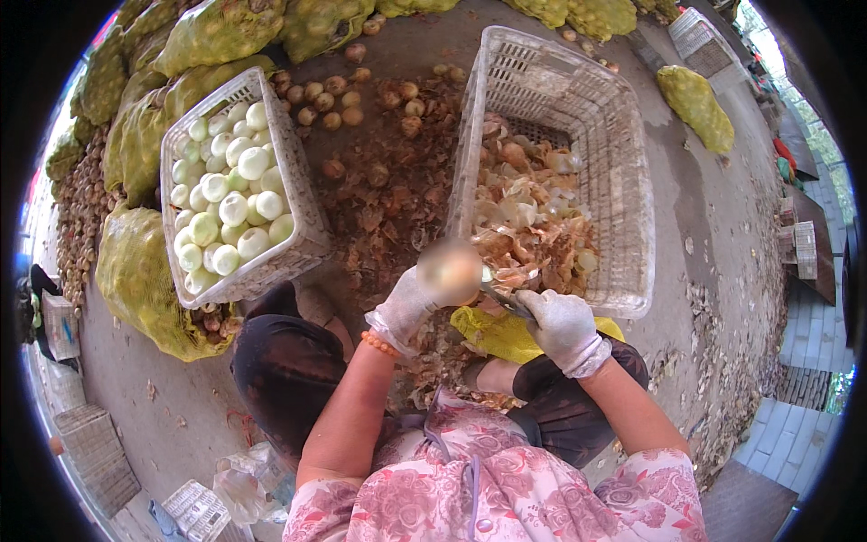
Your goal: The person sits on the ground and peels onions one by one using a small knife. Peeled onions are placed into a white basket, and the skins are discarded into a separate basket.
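My gloved left hand (pixel 404 306) grips an onion (pixel 450 272), which is blurred in the picture. In my gloved right hand (pixel 561 326) is a knife (pixel 504 298), its blade pointing left towards the onion. Whether the blade touches the onion I cannot tell. Just beyond my hands stands a large plastic crate (pixel 643 223) holding loose onion skins (pixel 528 230). To the left, another plastic crate (pixel 281 152) is heaped with peeled white onions (pixel 234 209).
Yellow mesh sacks of onions (pixel 220 34) are piled at the back left, with another sack (pixel 152 284) beside the left crate. Unpeeled onions (pixel 332 101) and scattered skins (pixel 379 203) cover the floor between the crates. A yellow mesh bag (pixel 498 332) lies below my hands.
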A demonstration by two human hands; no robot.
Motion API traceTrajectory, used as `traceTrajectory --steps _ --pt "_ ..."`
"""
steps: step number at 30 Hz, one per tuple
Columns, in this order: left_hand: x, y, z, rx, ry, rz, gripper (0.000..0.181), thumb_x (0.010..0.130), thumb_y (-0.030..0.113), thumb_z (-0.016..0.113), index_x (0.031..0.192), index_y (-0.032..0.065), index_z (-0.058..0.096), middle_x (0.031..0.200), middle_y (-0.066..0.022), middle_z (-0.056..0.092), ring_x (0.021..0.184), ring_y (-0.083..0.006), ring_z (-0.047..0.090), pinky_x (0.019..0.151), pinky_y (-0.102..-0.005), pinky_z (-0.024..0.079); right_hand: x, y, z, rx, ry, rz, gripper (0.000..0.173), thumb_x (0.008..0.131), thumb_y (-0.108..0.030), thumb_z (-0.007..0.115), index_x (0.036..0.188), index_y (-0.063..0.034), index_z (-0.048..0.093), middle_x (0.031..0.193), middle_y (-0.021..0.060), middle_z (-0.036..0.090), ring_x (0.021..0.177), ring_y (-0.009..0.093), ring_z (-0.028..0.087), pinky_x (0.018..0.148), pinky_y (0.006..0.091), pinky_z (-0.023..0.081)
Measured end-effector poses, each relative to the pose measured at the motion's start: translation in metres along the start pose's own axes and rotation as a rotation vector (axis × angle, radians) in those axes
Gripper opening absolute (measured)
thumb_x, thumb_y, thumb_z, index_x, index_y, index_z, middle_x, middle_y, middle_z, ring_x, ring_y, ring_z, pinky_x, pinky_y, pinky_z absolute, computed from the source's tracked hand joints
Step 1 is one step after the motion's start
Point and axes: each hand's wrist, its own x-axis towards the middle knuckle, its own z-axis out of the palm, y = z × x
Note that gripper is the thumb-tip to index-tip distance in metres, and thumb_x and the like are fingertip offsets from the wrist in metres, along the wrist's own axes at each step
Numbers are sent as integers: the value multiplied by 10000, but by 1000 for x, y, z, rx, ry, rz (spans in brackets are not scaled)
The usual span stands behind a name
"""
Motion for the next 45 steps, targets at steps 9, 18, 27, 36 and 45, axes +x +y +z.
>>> traceTrajectory --steps 9,18,27,36,45 --pt "-12 27 19 -10 19 -12 659 845 193 802 1394 -5 496 1215 -59 631 1076 -120 606 962 -269 504 6 3 5 -144 -2 -26 274 787 -148 678 1056 -148 624 709 49 591 617 253 640 546 391 484" --pt "-12 26 23 44 74 7 588 825 179 826 1320 -6 567 1143 -39 654 1013 -94 614 910 -249 513 8 -6 0 324 -47 112 204 859 -134 638 1051 -113 702 775 116 651 663 275 658 604 388 520" --pt "-14 22 26 198 65 118 643 785 171 845 1328 -18 557 1169 -73 651 1054 -125 606 948 -279 501 40 4 -44 1329 -390 971 230 948 -119 571 1110 6 675 688 13 569 494 84 504 455 211 454" --pt "-14 29 29 245 38 54 681 796 136 822 1385 -3 508 1199 -47 626 1065 -105 596 936 -262 507 63 -20 -16 531 79 102 304 863 -140 713 1160 -83 682 990 146 701 883 328 683 761 371 549" --pt "-19 34 31 732 90 176 758 716 182 854 1377 17 521 1208 -132 627 1079 -217 623 942 -328 506 69 -14 0 544 3 191 175 851 -186 677 948 -41 668 876 172 674 832 382 650 730 437 520"
